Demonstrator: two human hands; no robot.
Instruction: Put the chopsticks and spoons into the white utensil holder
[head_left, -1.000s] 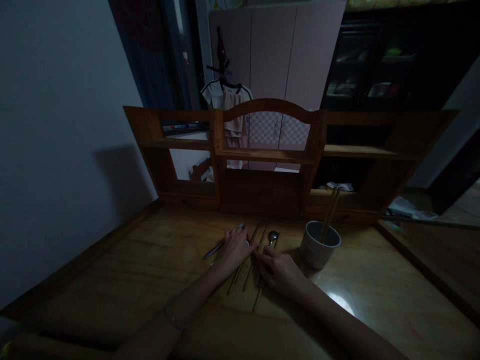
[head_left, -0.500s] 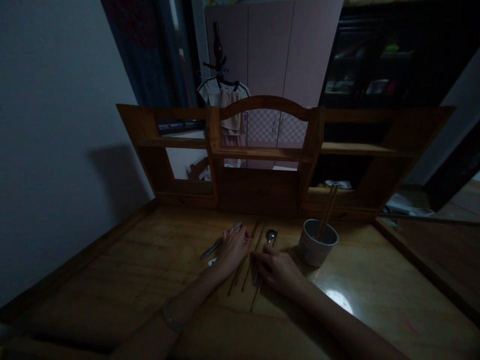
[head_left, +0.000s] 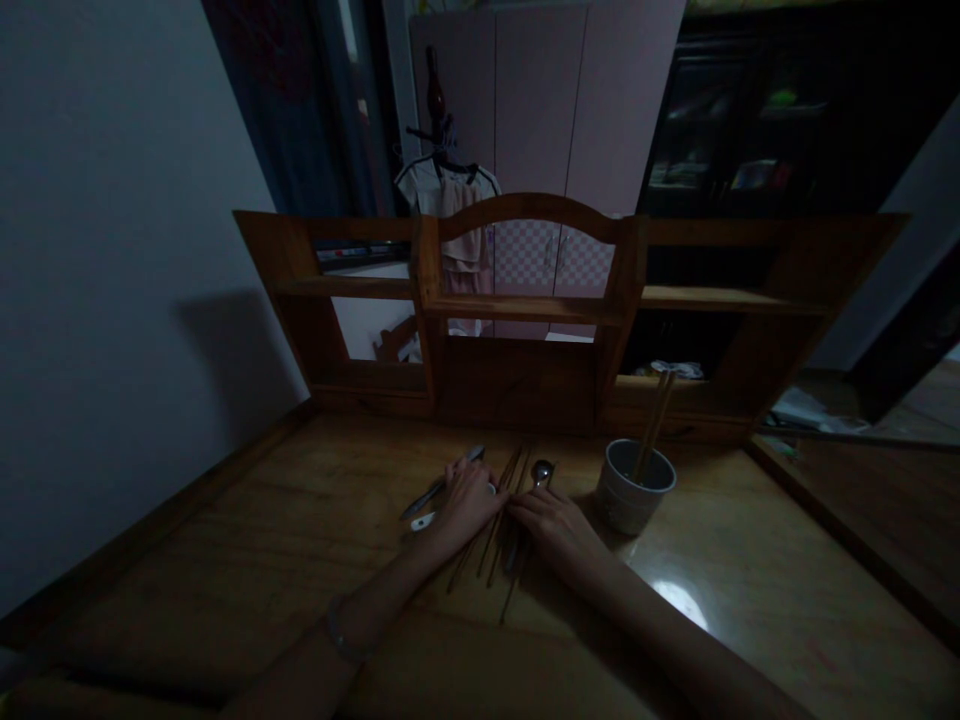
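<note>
Spoon [head_left: 543, 470] handle hidden under right hand [head_left: 559, 530]; chopsticks [head_left: 491, 545] partly under left hand [head_left: 466, 505].

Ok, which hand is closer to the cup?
Right. The right hand lies just left of the cup, apart from it; the left hand rests farther left, beyond the loose chopsticks.

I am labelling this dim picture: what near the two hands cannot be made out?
Head view:
- Whether the left hand grips the chopsticks or rests on them: its fingers cover them.
- The handle of the spoon: under the right hand.
- How many sticks stand in the cup: dark, overlapping.
- The small pale thing by the left hand: too small.
</note>
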